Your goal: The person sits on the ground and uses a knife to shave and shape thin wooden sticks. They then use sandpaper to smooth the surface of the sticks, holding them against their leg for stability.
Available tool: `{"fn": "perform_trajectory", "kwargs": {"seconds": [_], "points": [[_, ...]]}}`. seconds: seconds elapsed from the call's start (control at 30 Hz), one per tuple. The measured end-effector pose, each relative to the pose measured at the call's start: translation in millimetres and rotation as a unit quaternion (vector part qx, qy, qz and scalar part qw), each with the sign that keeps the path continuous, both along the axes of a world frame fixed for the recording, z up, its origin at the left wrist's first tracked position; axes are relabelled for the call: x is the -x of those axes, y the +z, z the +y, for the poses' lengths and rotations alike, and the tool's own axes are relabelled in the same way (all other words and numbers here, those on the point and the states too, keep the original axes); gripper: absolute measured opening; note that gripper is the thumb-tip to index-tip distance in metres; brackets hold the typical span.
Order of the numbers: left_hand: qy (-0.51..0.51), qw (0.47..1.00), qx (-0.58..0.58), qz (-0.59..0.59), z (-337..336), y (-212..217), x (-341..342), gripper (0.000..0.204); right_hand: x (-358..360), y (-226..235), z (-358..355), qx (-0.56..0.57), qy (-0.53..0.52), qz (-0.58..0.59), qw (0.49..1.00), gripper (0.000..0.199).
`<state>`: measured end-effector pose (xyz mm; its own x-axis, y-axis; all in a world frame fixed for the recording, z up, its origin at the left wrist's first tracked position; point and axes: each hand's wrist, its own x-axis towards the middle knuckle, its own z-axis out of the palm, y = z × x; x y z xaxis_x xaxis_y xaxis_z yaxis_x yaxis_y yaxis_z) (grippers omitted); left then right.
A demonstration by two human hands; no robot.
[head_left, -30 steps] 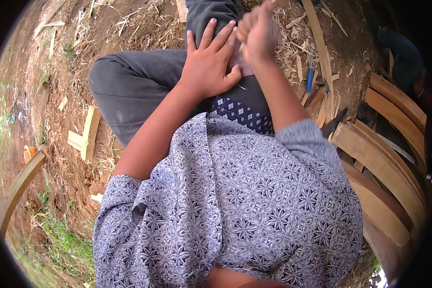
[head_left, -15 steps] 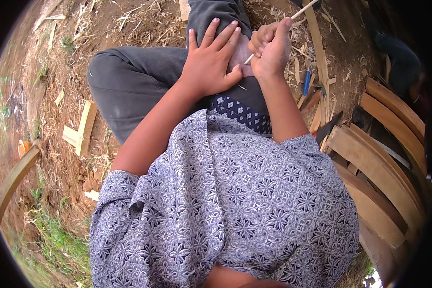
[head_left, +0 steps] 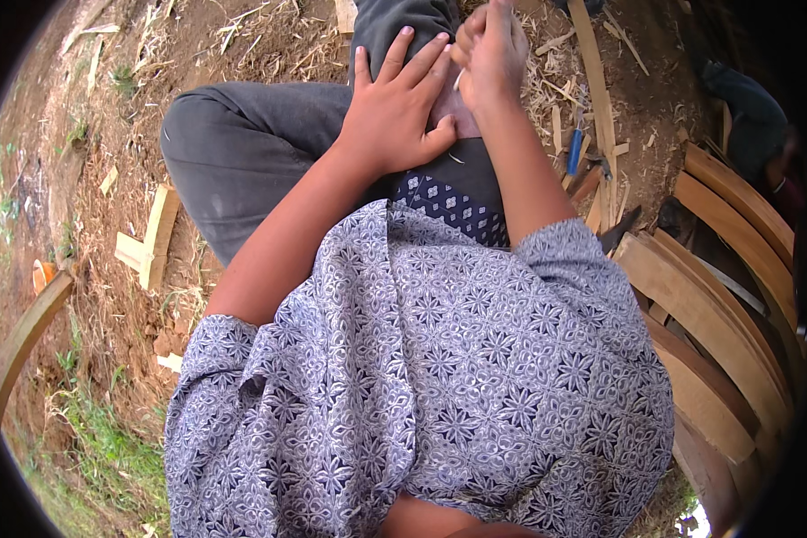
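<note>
My left hand (head_left: pixel 394 112) lies flat on my dark trousers (head_left: pixel 251 125), fingers spread and pointing away from me. Beside its fingertips, on the right, my right hand (head_left: pixel 493 63) is closed around a thin pale wooden stick (head_left: pixel 457 82). Only a short end of the stick pokes out below the fist; the rest is hidden by the hand or out of sight. The right fingers are slightly blurred. Between the two hands shows a pale, pinkish patch (head_left: pixel 451 109) on the leg.
Curved wooden pieces (head_left: pixel 704 336) are stacked at the right. A blue-handled tool (head_left: pixel 574 152) lies near a long wooden strip (head_left: pixel 596 90). Joined wood pieces (head_left: pixel 157 238) and a curved wooden bar (head_left: pixel 29 336) are at the left. Shavings litter the soil. Someone's dark-clothed limb (head_left: pixel 749 117) appears far right.
My right hand has moved away from me and a little left with the stick, and the stick's long upper part no longer shows. My left hand has stayed in place.
</note>
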<state>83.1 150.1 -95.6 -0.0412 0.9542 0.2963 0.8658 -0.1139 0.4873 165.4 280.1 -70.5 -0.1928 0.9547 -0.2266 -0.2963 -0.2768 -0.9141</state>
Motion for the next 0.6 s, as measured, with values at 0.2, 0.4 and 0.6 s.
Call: {"fn": "perform_trajectory", "kwargs": {"seconds": [0.2, 0.4, 0.6], "points": [[-0.007, 0.999, 0.038, 0.011, -4.1, 9.9, -0.1, 0.08, -34.2, 14.3, -37.5, -0.022, 0.055, -0.041, 0.997, 0.046], [0.015, 1.0, -0.008, -0.001, -0.2, 3.0, 0.9, 0.077, 12.5, 0.2, -3.7, -0.038, -0.009, -0.089, 0.995, 0.042], [-0.008, 0.999, 0.032, -0.002, -3.9, 10.8, 2.0, 0.08, -31.1, 18.2, -39.5, -0.009, 0.008, -0.058, 0.998, 0.046]]}}
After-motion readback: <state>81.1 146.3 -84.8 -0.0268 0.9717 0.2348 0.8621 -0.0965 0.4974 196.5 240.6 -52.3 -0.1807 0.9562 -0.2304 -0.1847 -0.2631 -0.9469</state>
